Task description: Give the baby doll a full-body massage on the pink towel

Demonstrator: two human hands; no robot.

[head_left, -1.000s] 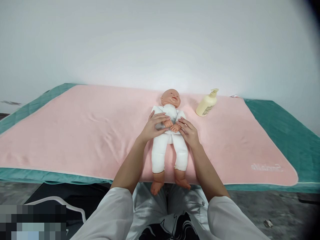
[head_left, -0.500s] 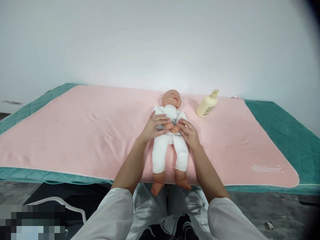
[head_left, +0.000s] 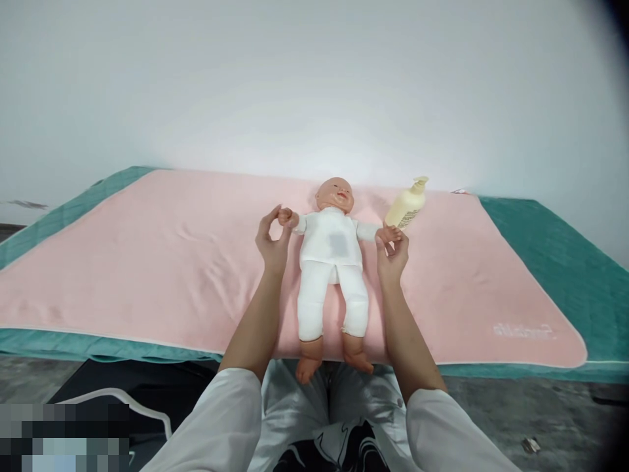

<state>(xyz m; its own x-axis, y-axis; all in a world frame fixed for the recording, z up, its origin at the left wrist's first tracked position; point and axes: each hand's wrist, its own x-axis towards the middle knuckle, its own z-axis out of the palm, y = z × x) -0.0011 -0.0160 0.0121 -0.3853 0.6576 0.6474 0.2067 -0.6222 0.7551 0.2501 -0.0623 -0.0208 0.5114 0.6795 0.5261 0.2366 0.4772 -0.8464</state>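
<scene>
A baby doll (head_left: 330, 242) in a white suit lies face up on a pink mat (head_left: 147, 262), its bare feet over the front edge. Its arms are spread out to both sides. My left hand (head_left: 273, 239) pinches the doll's hand at the left, fingers closed round it. At the right, my right hand (head_left: 393, 255) has its fingers closed on the doll's other hand. A grey patch shows on the doll's chest. Just behind my right hand stands a pale yellow pump bottle (head_left: 407, 204), slightly tilted in view.
Green padding (head_left: 565, 255) shows under the pink mat at both sides and along the front. A pale wall (head_left: 314, 85) rises behind. At the lower left, a white curved bar (head_left: 118, 394) lies over something black. A small object (head_left: 531, 445) is on the grey floor.
Both my hands have moved apart from the doll's belly, drawing its arms outward from the middle. The doll's chest and its grey patch are now uncovered.
</scene>
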